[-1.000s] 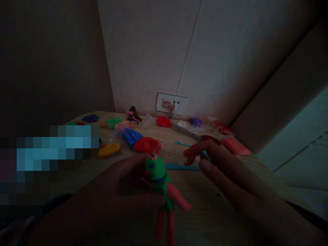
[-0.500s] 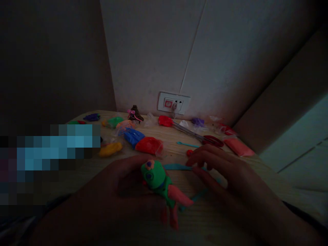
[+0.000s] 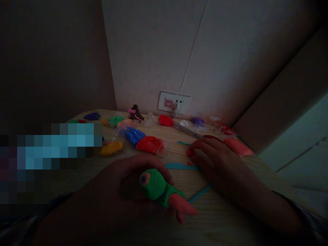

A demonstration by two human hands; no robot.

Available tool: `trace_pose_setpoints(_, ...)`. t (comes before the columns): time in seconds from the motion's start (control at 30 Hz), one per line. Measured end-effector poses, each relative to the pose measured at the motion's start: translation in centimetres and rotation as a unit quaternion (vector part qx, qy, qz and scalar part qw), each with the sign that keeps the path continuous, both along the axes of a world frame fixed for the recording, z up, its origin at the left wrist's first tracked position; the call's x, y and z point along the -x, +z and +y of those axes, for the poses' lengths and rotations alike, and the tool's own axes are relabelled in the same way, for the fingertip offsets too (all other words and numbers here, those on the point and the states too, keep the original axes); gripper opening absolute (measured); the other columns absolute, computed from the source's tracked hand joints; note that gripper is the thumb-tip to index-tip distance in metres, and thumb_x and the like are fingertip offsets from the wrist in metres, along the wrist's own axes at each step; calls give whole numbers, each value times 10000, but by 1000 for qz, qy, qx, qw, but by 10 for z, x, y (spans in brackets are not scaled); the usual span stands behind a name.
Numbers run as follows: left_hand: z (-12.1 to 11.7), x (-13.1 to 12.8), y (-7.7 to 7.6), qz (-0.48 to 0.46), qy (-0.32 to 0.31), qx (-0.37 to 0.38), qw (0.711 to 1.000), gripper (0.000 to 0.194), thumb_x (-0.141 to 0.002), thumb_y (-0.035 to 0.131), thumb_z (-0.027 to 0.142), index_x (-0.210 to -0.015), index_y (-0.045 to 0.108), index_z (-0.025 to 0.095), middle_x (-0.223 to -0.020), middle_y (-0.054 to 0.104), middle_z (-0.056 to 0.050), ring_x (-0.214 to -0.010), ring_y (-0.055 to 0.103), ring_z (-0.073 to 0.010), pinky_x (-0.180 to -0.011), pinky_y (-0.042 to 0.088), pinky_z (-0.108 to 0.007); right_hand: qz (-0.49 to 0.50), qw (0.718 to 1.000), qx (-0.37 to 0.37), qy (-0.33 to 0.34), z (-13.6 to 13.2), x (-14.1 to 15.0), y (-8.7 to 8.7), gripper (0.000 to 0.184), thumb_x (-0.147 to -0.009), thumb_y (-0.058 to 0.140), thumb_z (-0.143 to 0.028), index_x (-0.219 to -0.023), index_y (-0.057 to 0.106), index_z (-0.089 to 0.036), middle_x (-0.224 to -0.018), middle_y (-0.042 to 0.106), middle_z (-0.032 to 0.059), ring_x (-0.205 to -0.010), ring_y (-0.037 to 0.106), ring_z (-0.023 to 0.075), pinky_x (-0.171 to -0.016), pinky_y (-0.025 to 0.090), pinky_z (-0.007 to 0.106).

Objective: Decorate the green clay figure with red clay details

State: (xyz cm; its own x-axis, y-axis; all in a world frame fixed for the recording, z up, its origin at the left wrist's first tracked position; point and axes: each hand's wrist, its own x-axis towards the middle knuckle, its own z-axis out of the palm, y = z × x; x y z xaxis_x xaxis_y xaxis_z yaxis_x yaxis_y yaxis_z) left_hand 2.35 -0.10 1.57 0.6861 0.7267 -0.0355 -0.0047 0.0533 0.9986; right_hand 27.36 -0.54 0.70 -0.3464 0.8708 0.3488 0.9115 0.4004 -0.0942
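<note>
A green clay figure [image 3: 153, 184] with pink limbs and a round eye is held in my left hand [image 3: 128, 191], its fingers curled around the back and its head turned to the left. My right hand [image 3: 217, 160] reaches over the table with fingertips pinched on a small red clay lump [image 3: 190, 152]. A tiny red bit [image 3: 189, 163] lies just below those fingertips. Under my right hand runs a flat blue clay tool [image 3: 179, 166], and a second blue tool [image 3: 200, 194] lies nearer, partly hidden by the hand.
Bags of red clay [image 3: 151, 145], blue clay [image 3: 135, 136] and yellow clay [image 3: 111, 149] lie to the left. Scissors [image 3: 188, 130], a thin blue tool [image 3: 183, 142] and a pink packet [image 3: 238, 146] are behind my right hand. A brown clay piece [image 3: 137, 112] stands near the wall socket [image 3: 174, 102].
My right hand has moved slightly and its fingertips have closed on the red lump. In my left hand the figure has tilted, its head lower and its limbs swung right.
</note>
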Motion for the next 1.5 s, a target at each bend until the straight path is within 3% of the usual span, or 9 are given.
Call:
trace_pose_setpoints(0.17,-1,1,2,11,13,39,999,237,-675,809,248,-832,635,218,-816,734,29,-833,727,-199,-763,557,-258,43,999,8,-20,1,1,2,169,-970,474,-237,-914,629,-199,-942,694,70,-869,659,237,-728,506,363)
trace_pose_setpoints(0.3,0,2,2,2,-22,75,997,242,-691,791,280,-846,615,218,-841,739,9,-869,728,-226,-773,567,-280,119,992,24,-27,-2,1,7,84,-924,563,-254,-926,642,-228,-931,702,32,-852,661,217,-728,505,350)
trace_pose_setpoints(0.43,1,1,1,6,-35,62,997,229,-692,788,314,-831,630,223,-804,723,19,-845,719,-220,-770,562,-284,230,970,71,36,-8,5,16,75,-903,595,-237,-926,666,-244,-902,702,-7,-824,658,161,-727,521,285)
trace_pose_setpoints(0.57,3,3,-3,29,-6,18,999,260,-673,821,329,-850,665,220,-854,720,16,-876,699,-205,-778,552,-259,401,889,181,127,-17,15,25,29,-870,671,-214,-872,674,-243,-855,687,-45,-770,656,82,-694,529,157)
trace_pose_setpoints(0.73,3,6,-4,12,-18,-20,1000,173,-712,806,282,-849,716,228,-870,710,25,-851,667,-168,-753,535,-202,541,739,356,184,-30,24,21,100,-875,686,-137,-911,672,-230,-842,691,-34,-772,678,73,-688,537,144)
trace_pose_setpoints(0.83,3,5,-2,5,-36,-20,999,133,-722,790,252,-840,730,240,-869,712,41,-821,657,-138,-747,519,-165,595,665,400,208,-33,26,14,147,-882,690,-124,-970,670,-240,-910,692,-30,-826,674,67,-744,532,154)
trace_pose_setpoints(0.9,3,5,-2,-6,-42,2,999,142,-720,784,228,-850,730,248,-861,711,53,-788,653,-124,-717,515,-152,613,640,410,216,-34,28,12,184,-860,715,-116,-983,667,-243,-929,677,-38,-839,658,59,-762,523,151)
trace_pose_setpoints(1.17,0,0,0,-8,-59,35,998,173,-776,705,160,-867,742,302,-939,697,118,-934,657,-142,-835,502,-191,595,638,438,218,-38,35,23,167,-851,702,-81,-913,620,-213,-882,629,-43,-821,613,58,-759,496,164)
trace_pose_setpoints(1.5,-1,0,-4,-24,-55,92,994,167,-751,771,167,-892,740,250,-895,698,89,-872,657,-114,-794,513,-168,624,617,405,256,-37,40,5,159,-856,715,-139,-975,637,-212,-902,644,-10,-785,626,77,-738,519,201)
